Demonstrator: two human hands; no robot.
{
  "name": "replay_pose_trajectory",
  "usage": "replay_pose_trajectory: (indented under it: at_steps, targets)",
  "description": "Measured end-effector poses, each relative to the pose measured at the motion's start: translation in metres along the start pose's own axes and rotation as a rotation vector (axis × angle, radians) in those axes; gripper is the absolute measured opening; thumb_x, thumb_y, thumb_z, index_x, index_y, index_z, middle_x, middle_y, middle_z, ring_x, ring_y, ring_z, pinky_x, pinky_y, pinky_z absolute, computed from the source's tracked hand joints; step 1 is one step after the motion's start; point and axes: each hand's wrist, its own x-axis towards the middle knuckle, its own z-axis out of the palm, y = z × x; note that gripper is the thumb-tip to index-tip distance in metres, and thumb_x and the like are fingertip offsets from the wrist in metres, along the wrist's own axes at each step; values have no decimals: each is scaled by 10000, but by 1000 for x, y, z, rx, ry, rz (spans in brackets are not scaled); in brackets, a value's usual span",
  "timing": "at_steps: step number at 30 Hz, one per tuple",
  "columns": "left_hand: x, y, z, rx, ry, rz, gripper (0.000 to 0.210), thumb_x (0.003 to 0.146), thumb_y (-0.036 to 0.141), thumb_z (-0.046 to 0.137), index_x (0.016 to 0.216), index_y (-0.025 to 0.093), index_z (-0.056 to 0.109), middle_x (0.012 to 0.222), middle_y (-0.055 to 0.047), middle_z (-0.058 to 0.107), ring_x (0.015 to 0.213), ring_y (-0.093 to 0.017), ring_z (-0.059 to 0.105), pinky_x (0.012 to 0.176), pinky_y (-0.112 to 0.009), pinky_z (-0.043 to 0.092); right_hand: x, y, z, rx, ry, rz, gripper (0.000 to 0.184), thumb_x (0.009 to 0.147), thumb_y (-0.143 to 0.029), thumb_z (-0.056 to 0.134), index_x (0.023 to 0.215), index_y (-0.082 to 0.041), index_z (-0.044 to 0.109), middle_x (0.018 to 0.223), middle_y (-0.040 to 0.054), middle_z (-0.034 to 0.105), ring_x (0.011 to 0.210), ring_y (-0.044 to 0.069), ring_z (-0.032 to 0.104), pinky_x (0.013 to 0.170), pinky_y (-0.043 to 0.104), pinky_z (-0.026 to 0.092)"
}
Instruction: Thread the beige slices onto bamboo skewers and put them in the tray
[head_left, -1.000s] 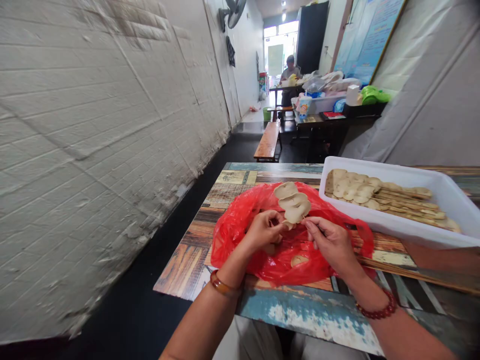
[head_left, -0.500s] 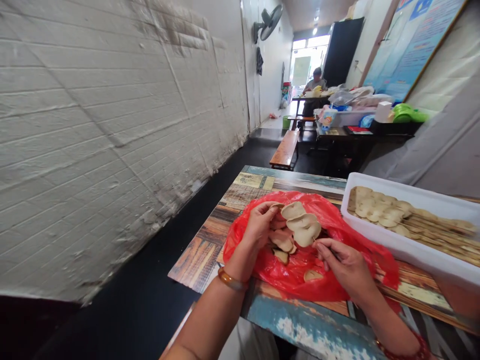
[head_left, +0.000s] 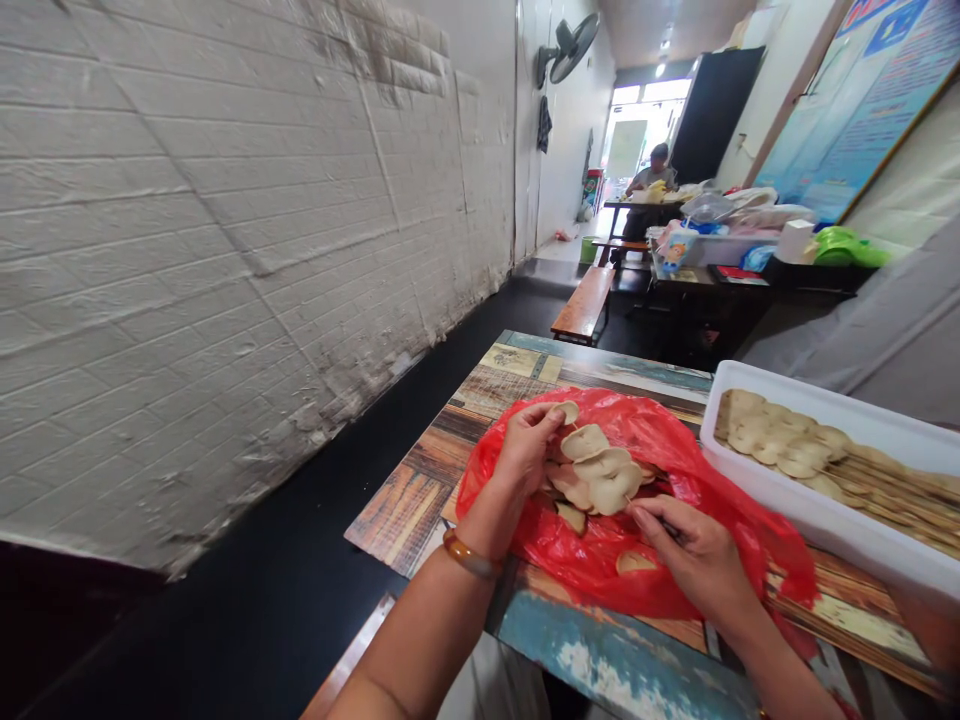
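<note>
My right hand pinches the near end of a thin skewer threaded with several flat, pale tan slices. At its far end, my left hand grips a single slice between thumb and fingers, close to the skewer's tip. Both hands are above a spread red plastic bag. Loose slices lie in the bag under the skewer, and another slice rests nearer me. Most of the skewer stick is hidden by the slices and my right fingers.
A white plastic tub with rows of filled skewers stands right of the bag on the wood-patterned table. Beyond are a bench, a cluttered table and a seated person. A white wall runs along the left.
The left hand's slice now shows at the skewer's tip, and the skewered slices sit slightly lower. The whole view has shifted a little, moving the scene rightward.
</note>
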Motion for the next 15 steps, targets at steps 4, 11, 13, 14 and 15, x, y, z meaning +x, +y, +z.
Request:
replay_pose_trajectory:
  at_steps: [4, 11, 13, 14, 15]
  targets:
    - [1, -3, -2, 77, 0, 54, 261, 620, 356, 760, 704, 131, 657, 602, 14, 560, 502, -55, 429, 501, -194, 315, 0, 2, 1, -21, 12, 5, 243, 871, -378, 528, 820, -221, 706, 861, 56, 738, 805, 217, 683, 738, 316, 529]
    - [1, -2, -2, 141, -4, 77, 256, 621, 358, 748, 683, 131, 647, 556, 21, 519, 495, -59, 404, 487, -193, 302, -1, 0, 1, -26, 9, 5, 290, 883, -401, 504, 823, -203, 707, 862, 79, 737, 809, 236, 685, 740, 348, 535]
    - [1, -2, -1, 144, -3, 76, 261, 620, 362, 748, 688, 130, 651, 562, 14, 528, 501, -61, 409, 486, -191, 301, -1, 0, 1, -30, 6, 2, 288, 883, -399, 506, 823, -204, 709, 856, 77, 737, 804, 233, 684, 738, 344, 536]
    - [1, -2, -1, 145, -2, 75, 264, 620, 364, 748, 692, 129, 654, 568, 10, 536, 504, -62, 413, 485, -190, 301, -1, 0, 1, -32, 9, -1, 284, 883, -396, 508, 821, -206, 709, 851, 74, 736, 799, 230, 684, 737, 339, 536]
    - [0, -1, -1, 145, -1, 72, 266, 619, 366, 749, 696, 128, 657, 575, 8, 543, 505, -62, 415, 483, -189, 299, -1, 0, 1, -35, 10, -5, 281, 882, -393, 509, 822, -206, 710, 849, 73, 736, 796, 226, 684, 735, 334, 537]
